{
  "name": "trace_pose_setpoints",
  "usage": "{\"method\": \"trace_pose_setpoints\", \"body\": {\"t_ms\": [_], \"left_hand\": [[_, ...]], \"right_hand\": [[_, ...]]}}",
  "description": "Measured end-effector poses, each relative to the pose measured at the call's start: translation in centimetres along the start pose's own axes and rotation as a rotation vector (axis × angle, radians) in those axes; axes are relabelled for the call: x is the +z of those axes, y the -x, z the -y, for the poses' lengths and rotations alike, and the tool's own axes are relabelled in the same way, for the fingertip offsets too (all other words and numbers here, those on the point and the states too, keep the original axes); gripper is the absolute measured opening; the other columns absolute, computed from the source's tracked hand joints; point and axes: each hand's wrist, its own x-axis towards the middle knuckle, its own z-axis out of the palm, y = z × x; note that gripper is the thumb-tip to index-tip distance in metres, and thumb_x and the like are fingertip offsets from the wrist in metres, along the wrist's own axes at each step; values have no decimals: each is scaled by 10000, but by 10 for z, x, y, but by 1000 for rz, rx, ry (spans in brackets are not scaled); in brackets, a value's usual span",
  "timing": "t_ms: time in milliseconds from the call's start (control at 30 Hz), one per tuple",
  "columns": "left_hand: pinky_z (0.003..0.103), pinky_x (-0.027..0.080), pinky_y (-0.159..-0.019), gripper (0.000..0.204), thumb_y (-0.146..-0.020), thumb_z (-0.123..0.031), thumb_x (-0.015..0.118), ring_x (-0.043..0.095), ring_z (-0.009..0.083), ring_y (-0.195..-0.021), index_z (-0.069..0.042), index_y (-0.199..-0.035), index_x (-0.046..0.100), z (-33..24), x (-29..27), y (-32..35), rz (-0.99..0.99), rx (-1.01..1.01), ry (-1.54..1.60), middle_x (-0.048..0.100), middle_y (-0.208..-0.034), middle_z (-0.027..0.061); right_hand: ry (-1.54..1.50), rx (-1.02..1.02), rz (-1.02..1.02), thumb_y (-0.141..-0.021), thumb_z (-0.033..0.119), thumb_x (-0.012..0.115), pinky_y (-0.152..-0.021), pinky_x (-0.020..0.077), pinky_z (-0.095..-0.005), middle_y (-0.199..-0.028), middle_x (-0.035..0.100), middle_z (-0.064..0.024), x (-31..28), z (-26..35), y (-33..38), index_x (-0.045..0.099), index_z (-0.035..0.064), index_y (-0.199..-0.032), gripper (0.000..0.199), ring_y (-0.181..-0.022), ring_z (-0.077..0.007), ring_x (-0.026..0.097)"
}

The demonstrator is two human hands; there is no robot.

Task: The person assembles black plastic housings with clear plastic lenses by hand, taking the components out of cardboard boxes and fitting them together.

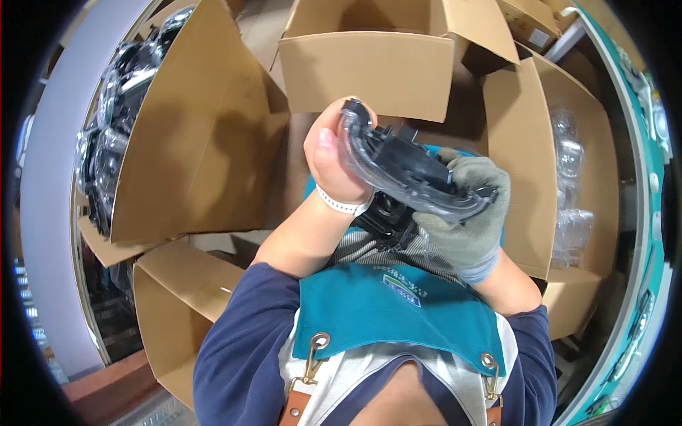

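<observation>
A black plastic part [412, 162] with a curved clear rim, resembling a lamp housing, is held across my body between both hands. My bare left hand [328, 150], with a white band at the wrist, is closed around its upper left end. On the lower right end, my right hand [465, 231] grips it in a grey-green work glove. Below the part, over my lap, another black piece [387, 216] shows; whether it is joined to the held part I cannot tell.
A tall cardboard box [192, 142] stands at the left beside piled black-and-clear parts [106, 153]. Ahead is an open carton [366, 71]. Clear plastic pieces [570, 184] sit inside the right carton [522, 160]. A teal-edged bench [643, 234] curves along the far right.
</observation>
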Motion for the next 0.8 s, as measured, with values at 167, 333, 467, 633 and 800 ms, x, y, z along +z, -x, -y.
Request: {"method": "trace_pose_setpoints", "body": {"t_ms": [167,333,467,633,800], "left_hand": [[356,361,-500,430,-829,-402,460,454,290,-523,10,-713,496,-22,-32,-19,338,567,-462,470,-631,135],[346,380,-486,454,-785,-458,516,483,253,-520,-32,-631,506,-62,-65,-22,317,935,-829,491,-593,79],[360,378,-494,478,-729,-492,598,471,272,-536,-23,-669,530,-106,-93,-31,403,813,-1078,486,-634,96],[301,463,-630,551,-853,-544,513,559,142,-740,-2,-893,600,-187,-123,-50,-104,127,-672,593,-847,53],[433,486,-855,480,-935,-461,331,602,250,-958,-70,-1083,568,-309,-236,-132,-20,-33,46,636,-1008,102]], "right_hand": [[275,359,29,-558,13,798,-956,437,-351,-1160,533,-147,-8,12,-13,464,-34,-1250,771,-1082,-246,549],[894,210,367,-660,285,741,-1009,373,-455,-1262,485,-263,-36,21,-4,470,-36,-1269,739,-1157,-411,481],[1148,185,576,-657,375,737,-1029,322,-523,-1291,456,-285,-45,8,28,504,-22,-1241,744,-1209,-445,420],[1143,200,646,-646,420,736,-1044,288,-543,-1313,435,-297,-53,3,31,500,-17,-1246,779,-1252,-455,372],[1016,177,877,-605,337,754,-1051,293,-551,-1371,362,-319,-75,3,15,432,17,-1326,852,-1268,-498,331]]}}
